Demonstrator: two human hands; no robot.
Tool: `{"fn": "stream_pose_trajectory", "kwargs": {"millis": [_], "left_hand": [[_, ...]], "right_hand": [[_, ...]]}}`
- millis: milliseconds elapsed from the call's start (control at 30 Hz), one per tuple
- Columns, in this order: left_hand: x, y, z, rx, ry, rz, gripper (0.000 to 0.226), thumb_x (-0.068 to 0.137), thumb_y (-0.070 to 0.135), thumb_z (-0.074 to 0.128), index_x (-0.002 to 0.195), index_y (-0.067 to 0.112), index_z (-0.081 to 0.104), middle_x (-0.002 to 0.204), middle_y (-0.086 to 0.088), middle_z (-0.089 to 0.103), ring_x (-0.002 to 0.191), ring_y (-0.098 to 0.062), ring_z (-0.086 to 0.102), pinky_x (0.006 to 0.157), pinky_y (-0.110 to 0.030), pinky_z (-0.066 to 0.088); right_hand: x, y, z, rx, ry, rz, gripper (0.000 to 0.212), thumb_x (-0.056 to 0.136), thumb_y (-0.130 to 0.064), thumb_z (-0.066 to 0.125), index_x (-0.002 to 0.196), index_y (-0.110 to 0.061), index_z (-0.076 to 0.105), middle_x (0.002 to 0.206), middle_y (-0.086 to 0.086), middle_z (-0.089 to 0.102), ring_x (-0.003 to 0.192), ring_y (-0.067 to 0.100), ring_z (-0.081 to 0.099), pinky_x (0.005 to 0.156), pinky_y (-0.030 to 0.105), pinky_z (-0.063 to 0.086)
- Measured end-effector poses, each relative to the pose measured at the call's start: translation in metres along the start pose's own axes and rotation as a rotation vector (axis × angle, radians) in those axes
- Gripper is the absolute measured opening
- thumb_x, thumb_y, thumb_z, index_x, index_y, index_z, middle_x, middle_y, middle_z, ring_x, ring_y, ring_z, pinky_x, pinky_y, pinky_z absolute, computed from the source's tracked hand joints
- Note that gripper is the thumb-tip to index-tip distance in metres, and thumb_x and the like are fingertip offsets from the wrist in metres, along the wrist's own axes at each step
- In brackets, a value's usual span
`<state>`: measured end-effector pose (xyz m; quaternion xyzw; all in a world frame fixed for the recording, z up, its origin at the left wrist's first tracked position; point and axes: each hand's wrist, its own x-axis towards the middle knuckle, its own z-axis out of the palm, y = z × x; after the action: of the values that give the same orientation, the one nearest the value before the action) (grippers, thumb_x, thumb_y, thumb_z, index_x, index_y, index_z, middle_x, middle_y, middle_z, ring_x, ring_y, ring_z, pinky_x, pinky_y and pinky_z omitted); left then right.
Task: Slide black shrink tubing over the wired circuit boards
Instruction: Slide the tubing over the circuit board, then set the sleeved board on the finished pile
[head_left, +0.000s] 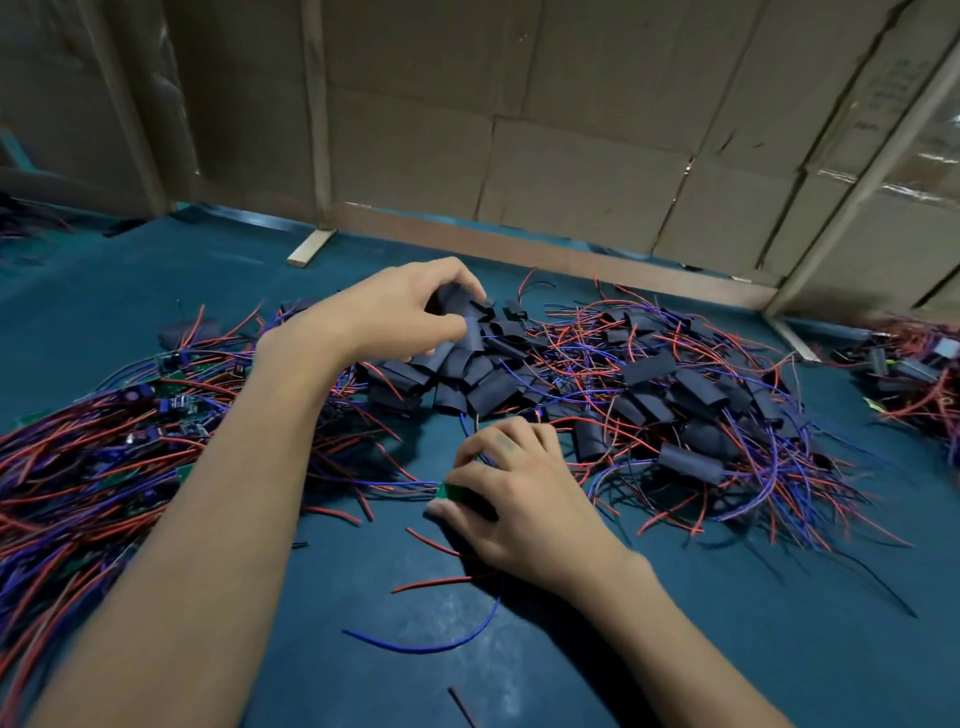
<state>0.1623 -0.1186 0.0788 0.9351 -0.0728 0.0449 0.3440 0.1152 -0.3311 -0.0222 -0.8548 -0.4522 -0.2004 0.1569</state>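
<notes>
Two hands over the blue-green table (727, 649), which I see from the head view. Open surface lies nearest me, below and between both wrists, crossed only by a few stray red and blue wire ends. Beyond the hands a cardboard wall (571, 156) closes the far edge, with a wooden strip (310, 248) lying at its foot.

Left hand (384, 306): fingers curled, pinching a piece of black shrink tubing (470, 332) at the top of the loose tubing pile (467, 379) just under its fingertips.

Right hand (519, 499): curled around a green circuit board (451, 491), thumb and forefinger pinching its end; most of the board is hidden under the palm, I think.

Left of the left forearm: bare wired boards (171, 405) in a heap. Right of the right hand: boards already sleeved (691, 462), tangled in wires.
</notes>
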Motion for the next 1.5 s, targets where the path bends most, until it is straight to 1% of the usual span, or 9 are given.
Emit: {"fn": "stream_pose_trajectory", "kwargs": {"millis": [200, 367, 467, 567, 700, 900, 1133, 1333, 1500], "left_hand": [[-0.003, 0.000, -0.001, -0.108, -0.014, -0.044, 0.038, 0.088, 0.020, 0.058, 0.121, 0.034, 0.044, 0.099, 0.013, 0.075, 0.096, -0.016, 0.069, 0.088, -0.047, 0.055], [-0.005, 0.006, -0.003, 0.002, -0.012, 0.065, 0.043, 0.084, 0.002, 0.057, 0.114, 0.032, 0.066, 0.114, 0.011, 0.068, 0.109, -0.013, 0.062, 0.099, -0.034, 0.049], [-0.007, 0.008, -0.003, 0.000, -0.047, 0.090, 0.055, 0.084, -0.002, 0.056, 0.128, 0.030, 0.064, 0.123, 0.014, 0.067, 0.112, -0.005, 0.061, 0.094, -0.018, 0.045], [-0.008, 0.009, -0.004, -0.043, -0.081, 0.111, 0.062, 0.081, -0.009, 0.053, 0.131, 0.027, 0.064, 0.121, 0.014, 0.068, 0.081, 0.018, 0.061, 0.065, 0.000, 0.040], [-0.008, 0.007, -0.006, -0.024, -0.119, 0.109, 0.065, 0.081, -0.008, 0.056, 0.130, 0.034, 0.065, 0.122, 0.018, 0.069, 0.091, 0.018, 0.059, 0.073, -0.003, 0.041], [-0.007, 0.005, -0.003, -0.061, -0.177, 0.113, 0.067, 0.078, -0.013, 0.055, 0.128, 0.029, 0.067, 0.117, 0.014, 0.072, 0.046, 0.003, 0.050, 0.046, -0.006, 0.033], [-0.009, 0.006, -0.004, -0.043, -0.225, 0.124, 0.069, 0.076, -0.009, 0.056, 0.123, 0.039, 0.069, 0.112, 0.026, 0.071, 0.119, -0.046, 0.057, 0.100, -0.059, 0.046], [-0.009, 0.004, -0.005, -0.050, -0.224, 0.127, 0.070, 0.075, -0.010, 0.056, 0.125, 0.037, 0.069, 0.112, 0.027, 0.071, 0.121, -0.032, 0.061, 0.105, -0.056, 0.046], [-0.008, 0.005, -0.002, -0.095, -0.250, 0.110, 0.069, 0.075, -0.012, 0.056, 0.123, 0.036, 0.070, 0.112, 0.026, 0.071, 0.119, -0.001, 0.062, 0.093, -0.024, 0.050]], "right_hand": [[-0.008, 0.019, -0.020, 0.236, 0.287, 0.060, 0.020, 0.092, -0.030, 0.076, 0.099, -0.011, 0.077, 0.101, -0.001, 0.071, 0.095, 0.023, 0.066, 0.084, 0.042, 0.049], [-0.016, 0.029, -0.053, 0.792, 0.506, 0.349, 0.010, 0.087, -0.024, 0.076, 0.094, -0.017, 0.074, 0.074, 0.001, 0.071, 0.061, 0.018, 0.067, 0.058, 0.031, 0.054], [-0.017, 0.034, -0.062, 0.858, 0.557, 0.384, 0.014, 0.087, -0.016, 0.073, 0.102, -0.015, 0.074, 0.068, 0.011, 0.065, 0.051, 0.013, 0.059, 0.051, 0.023, 0.047], [-0.019, 0.037, -0.065, 0.797, 0.580, 0.386, 0.017, 0.088, -0.011, 0.070, 0.105, -0.012, 0.075, 0.068, 0.005, 0.058, 0.051, 0.010, 0.049, 0.055, 0.016, 0.039], [-0.019, 0.043, -0.068, 0.728, 0.578, 0.411, 0.012, 0.090, -0.013, 0.068, 0.098, -0.021, 0.074, 0.073, -0.004, 0.056, 0.057, 0.008, 0.042, 0.056, 0.017, 0.033], [-0.017, 0.047, -0.071, 0.715, 0.603, 0.460, 0.004, 0.091, -0.027, 0.073, 0.089, -0.026, 0.076, 0.072, 0.007, 0.062, 0.058, 0.026, 0.044, 0.054, 0.034, 0.035], [-0.016, 0.050, -0.076, 1.002, 0.617, 0.559, 0.008, 0.091, -0.020, 0.070, 0.087, -0.016, 0.075, 0.069, 0.004, 0.071, 0.048, 0.010, 0.039, 0.048, 0.017, 0.034], [-0.014, 0.049, -0.081, 1.236, 0.550, 0.628, 0.022, 0.076, -0.038, 0.081, 0.080, -0.017, 0.074, 0.069, 0.015, 0.062, 0.044, 0.014, 0.038, 0.049, 0.019, 0.032], [-0.014, 0.052, -0.080, 1.291, 0.458, 0.668, 0.009, 0.082, -0.022, 0.077, 0.074, -0.017, 0.074, 0.074, 0.008, 0.070, 0.041, 0.010, 0.038, 0.039, 0.014, 0.024]]}}
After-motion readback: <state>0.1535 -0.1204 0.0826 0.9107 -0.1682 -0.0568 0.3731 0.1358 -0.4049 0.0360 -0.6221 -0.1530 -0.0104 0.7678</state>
